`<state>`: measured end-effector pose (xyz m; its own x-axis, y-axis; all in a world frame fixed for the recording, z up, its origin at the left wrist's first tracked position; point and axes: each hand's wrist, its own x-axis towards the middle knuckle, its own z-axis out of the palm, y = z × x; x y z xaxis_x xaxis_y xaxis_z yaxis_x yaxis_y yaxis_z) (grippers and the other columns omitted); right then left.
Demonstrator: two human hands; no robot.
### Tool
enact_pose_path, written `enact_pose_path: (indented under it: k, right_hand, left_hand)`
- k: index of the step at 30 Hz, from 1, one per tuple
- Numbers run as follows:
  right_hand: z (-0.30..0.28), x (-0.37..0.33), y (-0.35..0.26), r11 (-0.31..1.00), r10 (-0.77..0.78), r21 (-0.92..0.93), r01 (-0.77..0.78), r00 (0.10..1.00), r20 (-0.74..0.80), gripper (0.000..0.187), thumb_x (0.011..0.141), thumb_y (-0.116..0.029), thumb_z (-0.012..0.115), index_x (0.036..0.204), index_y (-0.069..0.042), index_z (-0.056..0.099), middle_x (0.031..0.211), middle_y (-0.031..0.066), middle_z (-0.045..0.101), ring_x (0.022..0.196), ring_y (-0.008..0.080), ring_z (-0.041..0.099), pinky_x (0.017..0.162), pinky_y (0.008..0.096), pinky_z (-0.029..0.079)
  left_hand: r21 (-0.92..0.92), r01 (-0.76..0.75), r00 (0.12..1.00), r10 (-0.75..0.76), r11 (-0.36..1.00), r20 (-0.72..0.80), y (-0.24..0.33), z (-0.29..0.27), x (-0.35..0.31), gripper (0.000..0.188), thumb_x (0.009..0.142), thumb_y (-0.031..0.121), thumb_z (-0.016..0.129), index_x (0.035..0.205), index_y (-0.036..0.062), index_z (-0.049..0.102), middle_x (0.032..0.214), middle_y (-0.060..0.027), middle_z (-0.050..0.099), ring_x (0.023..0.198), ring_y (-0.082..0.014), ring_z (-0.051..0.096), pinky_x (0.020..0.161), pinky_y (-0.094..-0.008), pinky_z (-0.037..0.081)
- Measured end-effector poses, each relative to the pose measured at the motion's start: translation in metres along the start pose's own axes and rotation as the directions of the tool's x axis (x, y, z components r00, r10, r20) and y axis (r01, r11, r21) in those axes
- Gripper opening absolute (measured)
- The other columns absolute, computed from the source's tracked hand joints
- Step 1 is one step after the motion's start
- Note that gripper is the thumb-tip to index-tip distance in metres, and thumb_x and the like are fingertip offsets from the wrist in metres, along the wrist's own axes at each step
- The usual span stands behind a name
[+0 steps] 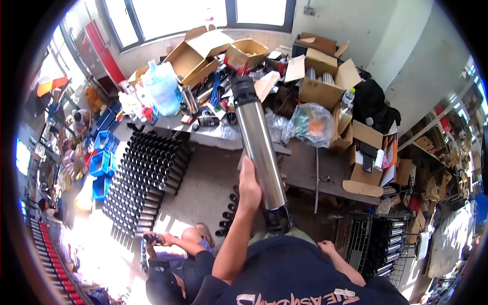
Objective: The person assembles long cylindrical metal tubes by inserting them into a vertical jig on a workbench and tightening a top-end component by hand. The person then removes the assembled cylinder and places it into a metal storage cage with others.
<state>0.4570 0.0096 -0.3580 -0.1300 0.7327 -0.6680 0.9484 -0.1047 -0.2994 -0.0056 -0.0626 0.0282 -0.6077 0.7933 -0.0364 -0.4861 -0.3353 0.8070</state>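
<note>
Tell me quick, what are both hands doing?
Left hand: closed around the silver, black-ended tube.
Right hand: no object seen in it; can't tell if it's open or closed.

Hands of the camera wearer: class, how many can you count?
2: the left hand around the silver cylinder, partly hidden behind it; the right hand beside the pale green trousers.

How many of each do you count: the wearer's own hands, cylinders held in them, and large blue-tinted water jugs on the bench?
Wearer's left hand and right hand: 2
Silver cylinder held in the left hand: 1
Large water jug: 1
Total: 4
</note>
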Motion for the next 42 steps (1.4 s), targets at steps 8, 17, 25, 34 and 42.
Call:
enact_pose_path:
  k: [8,17,25,34,42]
  right_hand:
    - [-0.011,-0.033,-0.024,0.976,-0.083,0.182,0.117,0.979,-0.184,0.034,0.09,-0.037,0.069,0.094,-0.004,0.076,0.09,0.0096,0.076,0.084,0.0201,0.073,0.078,0.0355,0.057]
    - [-0.124,-0.173,-0.205,0.065,-0.576,0.988,0.142,0.814,-0.079,0.051,0.092,-0.031,0.073,0.129,0.0,0.056,0.11,0.0109,0.071,0.099,0.0196,0.069,0.088,0.0351,0.055]
    - [-0.122,-0.183,0.053,-0.553,0.202,0.832,0.053,0.977,0.072,0.041,0.086,-0.027,0.078,0.109,0.003,0.062,0.085,0.0128,0.07,0.07,0.0221,0.071,0.053,0.0336,0.056]
    - [-0.177,-0.184,0.375,0.027,0.856,1.0,-0.006,0.516,-0.02,0.044,0.081,-0.032,0.081,0.097,0.007,0.067,0.084,0.0158,0.069,0.067,0.0248,0.069,0.057,0.0378,0.055]
    - [-0.154,-0.073,0.415,0.39,0.91,0.88,-0.272,0.258,-0.324,0.043,0.084,-0.035,0.073,0.113,-0.003,0.067,0.105,0.0174,0.073,0.101,0.0337,0.07,0.089,0.043,0.053]
  left_hand:
    - [0.556,-0.156,0.983,0.186,0.817,0.002,-0.025,0.007,0.008,0.042,0.109,0.036,0.041,0.129,0.0002,0.047,0.109,-0.0118,0.059,0.101,-0.0185,0.055,0.091,-0.0318,0.046]
    - [0.828,-0.123,0.803,-0.436,0.547,0.407,-0.139,0.069,-0.043,0.059,0.092,0.019,0.073,0.139,-0.0048,0.046,0.107,-0.0185,0.066,0.096,-0.0268,0.063,0.087,-0.0367,0.05]
    - [0.789,-0.171,0.764,-0.427,0.59,0.485,-0.189,0.138,-0.063,0.038,0.099,0.02,0.062,0.07,-0.0037,0.061,0.063,-0.0035,0.061,0.06,-0.0083,0.051,0.058,-0.0241,0.041]
    - [0.928,0.152,0.738,-0.664,0.339,0.122,-0.333,0.069,-0.108,0.03,0.102,0.024,0.057,0.081,0.0029,0.057,0.06,-0.0065,0.059,0.053,-0.0156,0.06,0.047,-0.0296,0.049]
    - [0.93,0.366,0.691,-0.66,-0.031,-0.294,-0.346,-0.13,-0.148,0.043,0.096,0.035,0.067,0.119,-0.0019,0.065,0.102,-0.0175,0.069,0.081,-0.0244,0.064,0.073,-0.0376,0.056]
